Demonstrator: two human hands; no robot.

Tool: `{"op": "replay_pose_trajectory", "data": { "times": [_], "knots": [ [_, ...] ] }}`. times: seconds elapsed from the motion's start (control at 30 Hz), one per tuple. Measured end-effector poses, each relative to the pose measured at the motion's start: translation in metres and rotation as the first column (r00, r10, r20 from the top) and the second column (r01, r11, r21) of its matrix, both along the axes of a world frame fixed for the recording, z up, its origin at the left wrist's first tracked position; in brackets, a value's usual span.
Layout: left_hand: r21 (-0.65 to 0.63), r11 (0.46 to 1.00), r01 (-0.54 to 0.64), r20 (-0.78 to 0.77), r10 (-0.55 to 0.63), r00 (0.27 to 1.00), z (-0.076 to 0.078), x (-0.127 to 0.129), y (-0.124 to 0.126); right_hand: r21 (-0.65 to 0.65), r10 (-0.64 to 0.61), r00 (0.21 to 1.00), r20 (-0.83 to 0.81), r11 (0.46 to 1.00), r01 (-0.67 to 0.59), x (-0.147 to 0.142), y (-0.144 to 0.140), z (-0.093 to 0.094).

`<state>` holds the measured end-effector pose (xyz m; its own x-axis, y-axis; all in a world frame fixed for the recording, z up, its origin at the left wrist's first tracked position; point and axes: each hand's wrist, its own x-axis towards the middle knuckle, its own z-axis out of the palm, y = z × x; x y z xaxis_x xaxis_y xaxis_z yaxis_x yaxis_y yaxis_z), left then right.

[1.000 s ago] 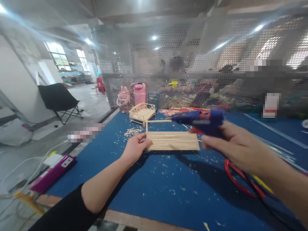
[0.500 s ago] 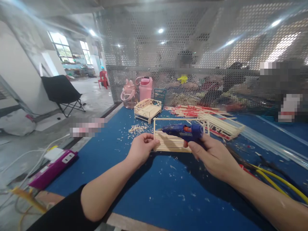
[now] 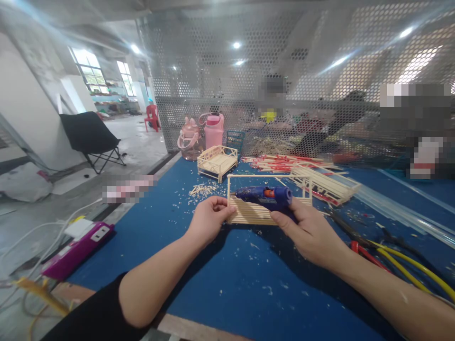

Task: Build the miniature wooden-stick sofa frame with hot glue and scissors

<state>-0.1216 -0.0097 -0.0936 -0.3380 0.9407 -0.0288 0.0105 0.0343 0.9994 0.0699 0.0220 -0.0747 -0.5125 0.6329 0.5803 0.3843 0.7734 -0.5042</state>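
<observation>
My left hand (image 3: 209, 219) is closed on the left end of a small wooden stick frame (image 3: 249, 217), which has a slatted base, thin uprights and a top rail. In my right hand (image 3: 307, 229) is a blue hot glue gun (image 3: 265, 195), fingers wrapped round its handle. The gun lies across the front of the frame, its nozzle pointing left and close to the left upright, near my left fingers. Whether the tip touches the wood I cannot tell. The gun and my right hand hide part of the slats.
On the blue table (image 3: 213, 284) stand a finished-looking stick bed (image 3: 218, 163), a second slatted piece (image 3: 327, 183), red-and-wood stick bundles (image 3: 277, 164) and pink bottles (image 3: 213, 132). Yellow-handled pliers (image 3: 408, 265) lie right, a purple power strip (image 3: 78, 248) left. Behind is a perforated metal screen (image 3: 213, 71).
My right hand has moved the glue gun left, bringing its nozzle nearer the frame's left upright. My left hand keeps its hold on the frame.
</observation>
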Motion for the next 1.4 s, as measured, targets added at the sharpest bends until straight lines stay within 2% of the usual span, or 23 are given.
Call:
{"op": "replay_pose_trajectory", "data": {
  "times": [0.53,1.17,1.27,1.33,1.4],
  "knots": [
    [-0.02,1.0,0.01,0.005,-0.01,1.0,0.005,0.001,-0.002,0.013,0.013,1.0,-0.002,1.0,-0.013,0.002,0.001,-0.002],
    [-0.023,1.0,0.001,0.039,0.0,0.999,0.007,0.003,-0.002,0.105,0.008,0.998,0.058,0.994,-0.015,0.004,-0.002,0.0],
    [-0.006,1.0,0.016,0.03,-0.016,0.999,0.005,0.002,-0.002,0.041,-0.024,0.999,0.029,0.999,0.023,0.007,-0.002,0.007],
    [0.028,0.999,0.03,0.01,-0.03,1.0,0.002,0.0,-0.001,-0.095,-0.036,0.999,0.004,0.995,0.036,0.01,-0.001,0.014],
    [0.061,0.997,0.043,-0.016,-0.042,0.999,-0.001,-0.002,0.001,-0.256,-0.021,1.0,-0.016,0.966,0.016,0.014,0.0,0.02]
  ]
}}
